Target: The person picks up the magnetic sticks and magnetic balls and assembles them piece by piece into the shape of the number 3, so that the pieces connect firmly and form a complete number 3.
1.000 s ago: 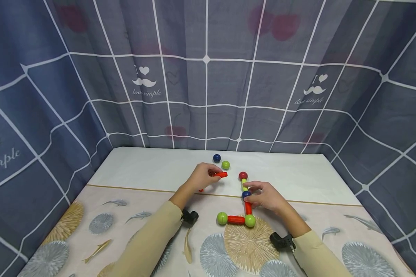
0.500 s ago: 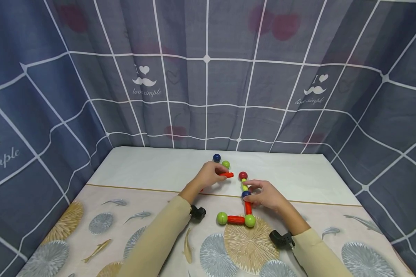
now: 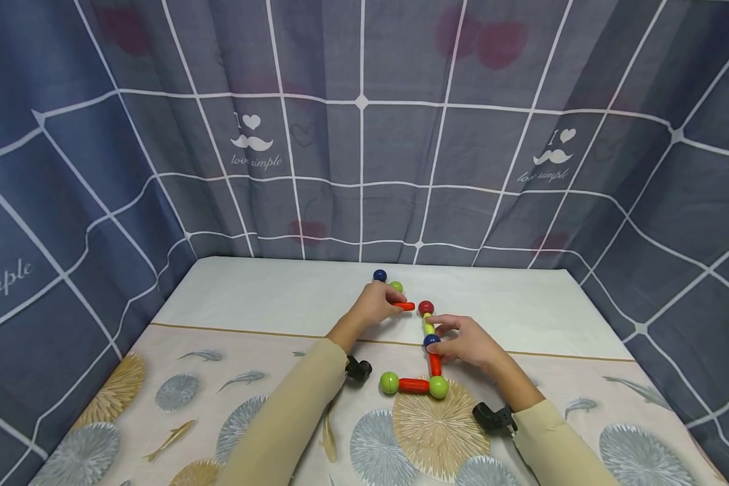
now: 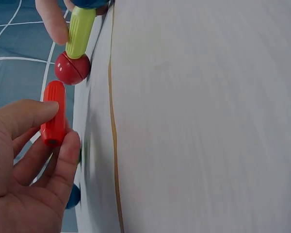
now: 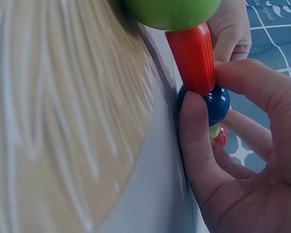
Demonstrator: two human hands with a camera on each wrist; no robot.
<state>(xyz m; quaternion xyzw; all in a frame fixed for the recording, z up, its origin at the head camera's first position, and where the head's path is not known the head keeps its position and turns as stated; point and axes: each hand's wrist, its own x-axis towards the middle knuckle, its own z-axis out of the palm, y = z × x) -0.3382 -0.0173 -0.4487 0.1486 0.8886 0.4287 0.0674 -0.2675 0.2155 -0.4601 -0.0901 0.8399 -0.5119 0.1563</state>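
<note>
My left hand (image 3: 376,304) pinches a loose red rod (image 4: 54,114) between thumb and fingers, one end pointing at the red ball (image 3: 426,308) with a small gap between. That ball caps a yellow-green rod (image 4: 80,33), which joins a dark blue ball (image 5: 216,104). From the blue ball a red rod (image 5: 193,58) runs to a green ball (image 3: 439,387), where a second red rod (image 3: 414,385) turns left to another green ball (image 3: 389,383). Thumb and fingers of my right hand (image 3: 466,343) grip the chain around the blue ball.
Behind my left hand lie a loose blue ball (image 3: 379,275) and a loose green ball (image 3: 396,287), the latter partly hidden. A patterned cloth (image 3: 176,364) covers the near table, and a grey checked curtain (image 3: 364,148) hangs behind and at the sides.
My left hand has moved right with the red rod, closer to the red ball, and now partly covers the loose green ball. My right hand and the chain stay in place.
</note>
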